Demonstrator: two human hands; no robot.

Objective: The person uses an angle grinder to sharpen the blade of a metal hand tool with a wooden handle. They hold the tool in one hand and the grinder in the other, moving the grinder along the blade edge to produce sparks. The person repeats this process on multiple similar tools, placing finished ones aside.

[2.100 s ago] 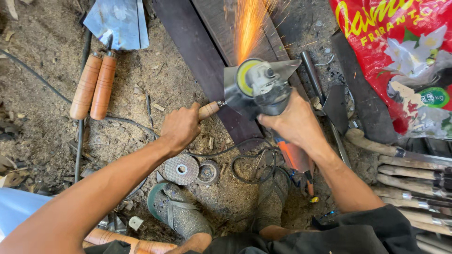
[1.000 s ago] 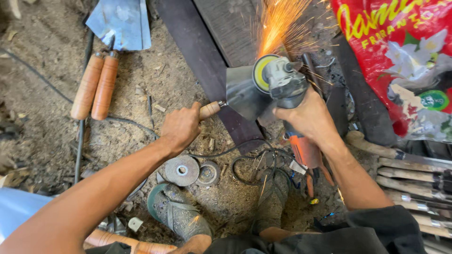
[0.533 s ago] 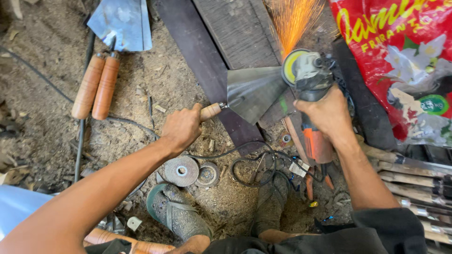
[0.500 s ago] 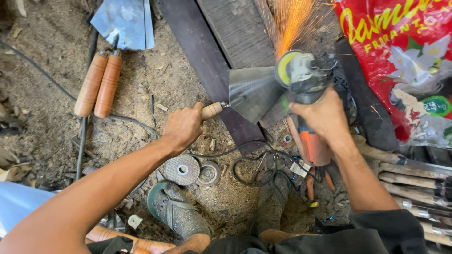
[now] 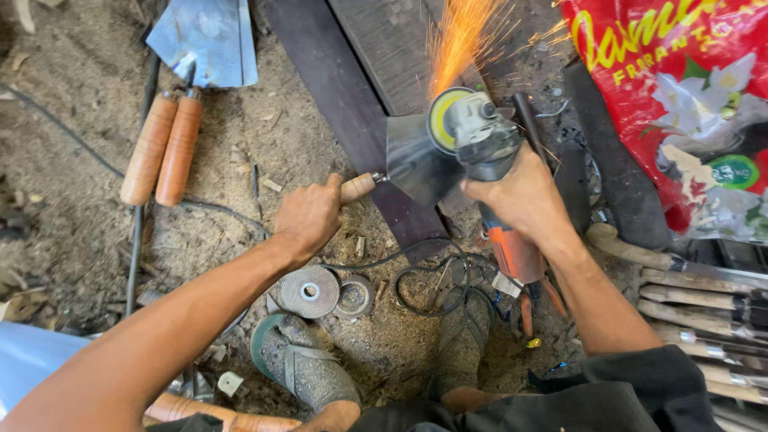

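Two wooden-handled trowels (image 5: 164, 120) lie well left of the dark plank (image 5: 336, 104); worn grinding discs (image 5: 324, 292) sit below it, a red sack (image 5: 680, 96) to its right.

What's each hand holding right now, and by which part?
The left hand grips the metal blade by its wooden handle. The right hand clasps the angle grinder around its body.

Just the one head-worn camera here, looking almost straight down from close above at the dirt floor (image 5: 72, 160), with both forearms reaching up from the bottom edge and the person's own sandalled feet (image 5: 308, 372) right underneath.
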